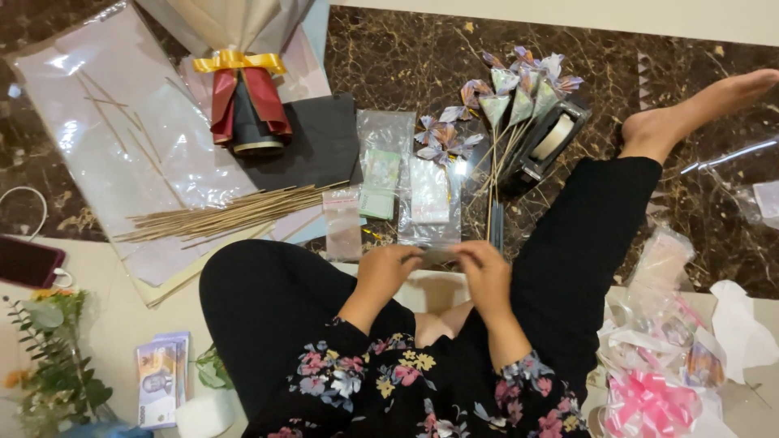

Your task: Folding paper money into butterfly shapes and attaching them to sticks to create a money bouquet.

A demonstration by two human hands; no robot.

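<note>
A person sits cross-legged on a dark marbled floor (pixel 406 57), and things ring the lap on every side. Ahead of the knees lie several clear plastic sleeves (pixel 428 199), some with pale folded notes inside, and left of them a loose bundle of thin wooden sticks (pixel 227 212) rests across big sheets of translucent wrapping paper (pixel 105 105). On that paper stands a wrapped bouquet base (pixel 243 97) in red and black with a gold ribbon. Farther right, a cluster of folded paper flowers on sticks (pixel 511 93) leans against a black tape dispenser (pixel 548 139). A phone (pixel 28 261) and green foliage (pixel 57 365) sit at the far left, a stack of banknotes (pixel 161 380) lies by the left thigh, and a pink bow (pixel 645 401) among crinkled cellophane lies at the right.

Nothing blocks the hands. The left hand (pixel 388 272) and right hand (pixel 485 272) meet just above the lap, fingers curled, each pinching one end of a small flat folded piece (pixel 438 255). It is greyish and narrow, stretched level between the two hands, mostly hidden by the fingers; its material cannot be told
</note>
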